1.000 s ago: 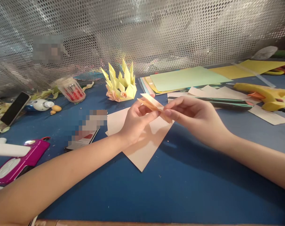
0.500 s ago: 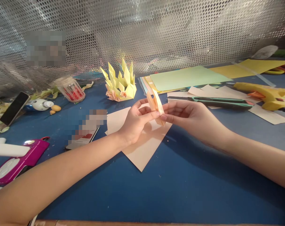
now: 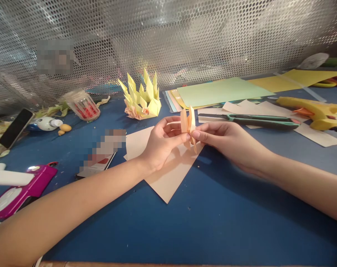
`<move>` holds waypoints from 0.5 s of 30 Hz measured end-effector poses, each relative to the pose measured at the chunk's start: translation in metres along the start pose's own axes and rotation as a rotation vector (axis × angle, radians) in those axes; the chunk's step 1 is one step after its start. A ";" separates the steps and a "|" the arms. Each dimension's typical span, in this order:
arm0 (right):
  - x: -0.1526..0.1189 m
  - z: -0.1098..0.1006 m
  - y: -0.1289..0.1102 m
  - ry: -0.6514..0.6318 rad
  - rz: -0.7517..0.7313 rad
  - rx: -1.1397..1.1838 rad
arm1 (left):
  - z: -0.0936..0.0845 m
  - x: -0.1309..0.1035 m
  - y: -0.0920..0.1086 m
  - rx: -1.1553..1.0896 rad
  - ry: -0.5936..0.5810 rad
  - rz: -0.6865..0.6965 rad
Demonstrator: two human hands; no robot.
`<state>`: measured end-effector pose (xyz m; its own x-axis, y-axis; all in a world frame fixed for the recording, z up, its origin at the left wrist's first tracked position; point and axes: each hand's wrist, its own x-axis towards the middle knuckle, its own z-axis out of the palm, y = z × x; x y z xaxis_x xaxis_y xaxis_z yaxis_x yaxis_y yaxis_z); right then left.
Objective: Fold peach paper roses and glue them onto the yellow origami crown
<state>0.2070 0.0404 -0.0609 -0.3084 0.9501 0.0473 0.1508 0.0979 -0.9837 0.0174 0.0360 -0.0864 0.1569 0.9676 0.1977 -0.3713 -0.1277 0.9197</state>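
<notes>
Between my two hands is a small folded piece of peach paper (image 3: 192, 120), its flaps standing up above the fingers and a point hanging below. My left hand (image 3: 165, 139) pinches it from the left, thumb in front. From the right, my right hand (image 3: 220, 135) pinches the same piece with thumb and fingertips. Under the hands, pale peach paper sheets (image 3: 167, 181) lie on the blue table (image 3: 213, 222). Behind them stands a yellow folded-paper crown (image 3: 144, 100) with peach paper roses at its front.
Right of my hands lie scissors (image 3: 260, 120), paper pieces (image 3: 318, 135) and a yellow glue gun (image 3: 310, 105). Coloured sheets (image 3: 224, 91) are stacked behind. To the left are a phone (image 3: 101, 159), a magenta device (image 3: 26, 189) and a clear jar (image 3: 83, 105). Perforated metal mesh (image 3: 185, 37) rises at the back.
The folded paper has turned more upright, shifted slightly right, and its flaps are spread further apart. Both hands still pinch it, with fingers slightly shifted.
</notes>
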 end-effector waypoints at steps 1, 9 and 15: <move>0.000 0.000 0.000 -0.016 0.024 0.013 | 0.000 0.000 0.000 0.001 0.003 0.005; 0.001 -0.001 -0.002 -0.036 -0.010 -0.004 | 0.001 0.000 0.000 0.046 0.025 0.010; 0.000 0.001 -0.004 0.015 -0.070 -0.058 | 0.003 -0.002 0.003 0.082 0.030 -0.017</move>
<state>0.2053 0.0395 -0.0571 -0.3063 0.9445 0.1187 0.1839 0.1810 -0.9661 0.0188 0.0327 -0.0831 0.1351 0.9757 0.1727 -0.2927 -0.1273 0.9477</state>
